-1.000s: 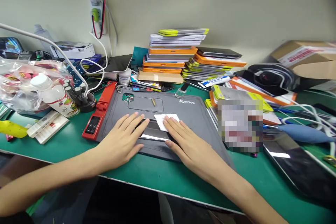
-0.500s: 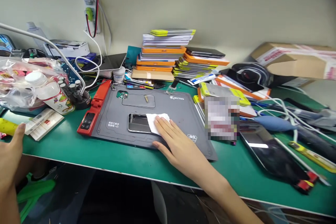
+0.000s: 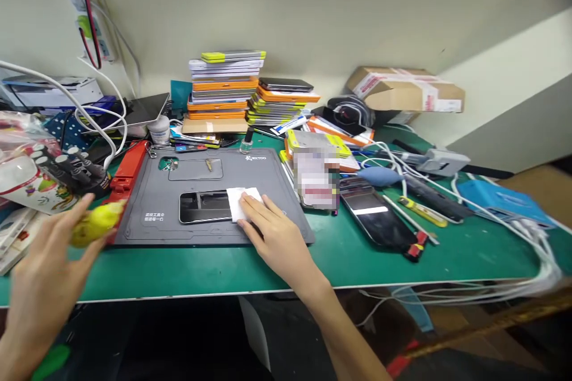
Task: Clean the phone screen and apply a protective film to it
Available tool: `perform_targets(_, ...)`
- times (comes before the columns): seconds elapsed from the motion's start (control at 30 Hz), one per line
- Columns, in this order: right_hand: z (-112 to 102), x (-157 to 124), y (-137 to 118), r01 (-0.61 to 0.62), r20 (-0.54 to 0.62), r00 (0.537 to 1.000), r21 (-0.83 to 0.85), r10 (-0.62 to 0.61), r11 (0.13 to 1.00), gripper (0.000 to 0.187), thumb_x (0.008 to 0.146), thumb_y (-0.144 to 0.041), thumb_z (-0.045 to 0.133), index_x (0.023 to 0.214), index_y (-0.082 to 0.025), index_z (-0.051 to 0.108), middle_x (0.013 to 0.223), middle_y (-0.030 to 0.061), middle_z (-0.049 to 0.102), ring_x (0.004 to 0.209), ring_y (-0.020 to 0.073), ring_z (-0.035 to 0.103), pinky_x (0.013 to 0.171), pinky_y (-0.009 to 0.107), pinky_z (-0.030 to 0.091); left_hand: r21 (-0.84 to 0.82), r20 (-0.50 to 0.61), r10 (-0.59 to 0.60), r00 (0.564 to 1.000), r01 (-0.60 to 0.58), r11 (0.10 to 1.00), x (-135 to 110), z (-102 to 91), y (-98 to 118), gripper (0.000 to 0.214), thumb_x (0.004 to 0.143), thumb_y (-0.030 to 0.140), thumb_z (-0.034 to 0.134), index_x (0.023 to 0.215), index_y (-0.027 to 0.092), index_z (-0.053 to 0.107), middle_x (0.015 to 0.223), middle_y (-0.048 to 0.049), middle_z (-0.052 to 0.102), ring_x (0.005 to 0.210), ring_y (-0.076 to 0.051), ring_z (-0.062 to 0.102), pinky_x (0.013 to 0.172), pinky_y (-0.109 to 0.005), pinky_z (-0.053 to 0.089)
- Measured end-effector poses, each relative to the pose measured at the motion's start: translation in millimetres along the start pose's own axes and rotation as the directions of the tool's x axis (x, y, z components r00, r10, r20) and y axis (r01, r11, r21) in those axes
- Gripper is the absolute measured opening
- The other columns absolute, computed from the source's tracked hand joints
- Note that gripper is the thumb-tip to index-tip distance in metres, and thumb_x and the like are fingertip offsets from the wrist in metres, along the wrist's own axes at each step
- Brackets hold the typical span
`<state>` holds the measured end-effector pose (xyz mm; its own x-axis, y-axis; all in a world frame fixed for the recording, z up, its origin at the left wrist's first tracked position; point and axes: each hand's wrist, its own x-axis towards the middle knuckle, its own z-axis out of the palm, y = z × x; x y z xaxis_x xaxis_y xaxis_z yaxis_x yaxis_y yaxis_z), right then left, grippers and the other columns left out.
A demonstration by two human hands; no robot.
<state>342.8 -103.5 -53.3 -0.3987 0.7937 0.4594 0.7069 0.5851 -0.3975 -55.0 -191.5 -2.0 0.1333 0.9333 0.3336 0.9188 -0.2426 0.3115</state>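
Note:
My left hand [image 3: 53,268] is at the left edge of the desk, its fingers and thumb curled round a yellow rounded object [image 3: 96,225] with a narrowed end. Motion blurs it, so its exact kind is unclear. My right hand [image 3: 272,232] holds a folded white tissue [image 3: 236,199] down at the right end of a smartphone [image 3: 203,207], fingers over the tissue and thumb near its lower edge. The phone lies flat with its dark glass upward on a grey work mat [image 3: 161,235]. Tissue and hand hide the phone's right end.
A red hinged strip [image 3: 127,178] borders the mat's left side. A small glass bottle [image 3: 246,141] with a black cap stands at its back edge. Stacked flat boxes [image 3: 223,95] rise behind. Rightward are another phone [image 3: 375,217], a blue blower bulb [image 3: 379,176] and a yellow cutter [image 3: 422,212].
My view has turned to the right. My left hand has brought the yellow object in over the desk, near the red strip. The tissue has slid rightward on the phone, baring more glass.

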Motion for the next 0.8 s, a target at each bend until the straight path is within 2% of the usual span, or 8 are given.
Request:
perform_targets(0.03, -1.1, -2.0, 3.0, -0.011, -0.028, 1.0, 0.0, 0.011, 1.0, 0.046, 0.123, -0.033, 0.051, 0.16, -0.022, 0.075, 0.165, 0.0116, 0.071, 0.153, 0.0347, 0.072, 0.136, 0.063, 0.055, 0.02, -0.13, -0.075, 0.989, 0.078, 0.997, 12.4, 7.1, 11.8, 0.053, 0.117, 0.063, 0.049, 0.168, 0.051, 0.048, 0.136, -0.0009, 0.081, 0.138, -0.049, 0.075, 0.091, -0.067, 0.062)
perform_targets(0.07, -2.4, -4.3, 6.3, -0.018, -0.055, 0.998, 0.004, 0.018, 1.0, 0.043, 0.123, -0.03, 0.052, 0.154, -0.023, 0.08, 0.16, 0.0102, 0.075, 0.148, 0.0341, 0.075, 0.133, 0.062, 0.059, 0.02, -0.128, -0.071, 0.989, 0.074, 0.997, 25.0, 14.3, 22.3, 0.058, 0.114, 0.067, 0.057, 0.168, 0.049, 0.048, 0.149, -0.0025, 0.077, 0.136, -0.047, 0.076, 0.099, -0.068, 0.063)
perform_targets(0.13, -5.2, -9.3, 12.4, -0.042, -0.132, 0.99, 0.013, 0.043, 0.999, 0.038, 0.121, -0.026, 0.054, 0.139, -0.027, 0.088, 0.147, 0.0065, 0.083, 0.138, 0.0333, 0.082, 0.126, 0.06, 0.066, 0.031, -0.103, 0.076, 0.992, -0.074, 0.997, 49.2, 28.2, 40.0, 0.045, 0.116, 0.063, 0.058, 0.153, 0.036, 0.059, 0.14, -0.009, 0.08, 0.123, -0.04, 0.08, 0.104, -0.061, 0.065)
perform_targets(0.2, -8.1, -13.1, 16.3, -0.093, -0.229, 0.969, 0.013, 0.093, 0.996, 0.037, 0.12, -0.024, 0.056, 0.128, -0.028, 0.091, 0.133, 0.0058, 0.09, 0.124, 0.0333, 0.089, 0.119, 0.058, 0.071, 0.059, -0.06, 0.216, 0.975, -0.212, 0.975, 70.3, 39.7, 54.3, 0.039, 0.12, 0.056, 0.053, 0.145, 0.028, 0.063, 0.135, -0.0134, 0.082, 0.121, -0.037, 0.081, 0.104, -0.055, 0.064)
perform_targets(0.33, -12.9, -15.2, 17.3, -0.243, -0.372, 0.896, 0.045, 0.242, 0.969, 0.034, 0.121, -0.031, 0.058, 0.122, -0.025, 0.091, 0.119, 0.0095, 0.093, 0.102, 0.0324, 0.092, 0.096, 0.048, 0.075, 0.138, -0.013, 0.382, 0.924, -0.377, 0.916, 98.6, 53.6, 76.6, 0.032, 0.121, 0.045, 0.056, 0.139, 0.023, 0.07, 0.13, -0.0143, 0.084, 0.118, -0.036, 0.081, 0.1, -0.049, 0.06)
perform_targets(0.4, -13.8, -15.1, 16.9, -0.279, -0.39, 0.875, 0.078, 0.287, 0.957, 0.032, 0.12, -0.032, 0.06, 0.121, -0.023, 0.091, 0.117, 0.0094, 0.093, 0.099, 0.0311, 0.092, 0.088, 0.043, 0.073, 0.16, -0.029, 0.44, 0.898, -0.43, 0.889, 106.1, 57.7, 84.1, 0.031, 0.12, 0.043, 0.059, 0.138, 0.022, 0.073, 0.126, -0.0128, 0.086, 0.117, -0.035, 0.08, 0.1, -0.048, 0.058)
perform_targets(0.5, -13.7, -15.6, 17.3, -0.287, -0.384, 0.871, 0.109, 0.306, 0.952, 0.03, 0.12, -0.03, 0.061, 0.121, -0.023, 0.09, 0.118, 0.0066, 0.093, 0.101, 0.0281, 0.091, 0.089, 0.039, 0.07, 0.198, -0.053, 0.492, 0.869, -0.474, 0.858, 112.0, 61.7, 89.4, 0.03, 0.12, 0.04, 0.06, 0.139, 0.022, 0.075, 0.124, -0.0121, 0.087, 0.118, -0.033, 0.079, 0.102, -0.047, 0.055)
perform_targets(0.8, -16.6, -15.3, 15.3, -0.269, -0.365, 0.886, 0.091, 0.284, 0.959, 0.029, 0.121, -0.028, 0.061, 0.121, -0.023, 0.089, 0.117, 0.0063, 0.093, 0.101, 0.0266, 0.091, 0.088, 0.038, 0.068, 0.222, -0.03, 0.516, 0.856, -0.498, 0.838, 115.5, 58.9, 84.5, 0.032, 0.117, 0.035, 0.066, 0.145, 0.023, 0.074, 0.128, -0.0119, 0.088, 0.119, -0.034, 0.077, 0.105, -0.05, 0.051)
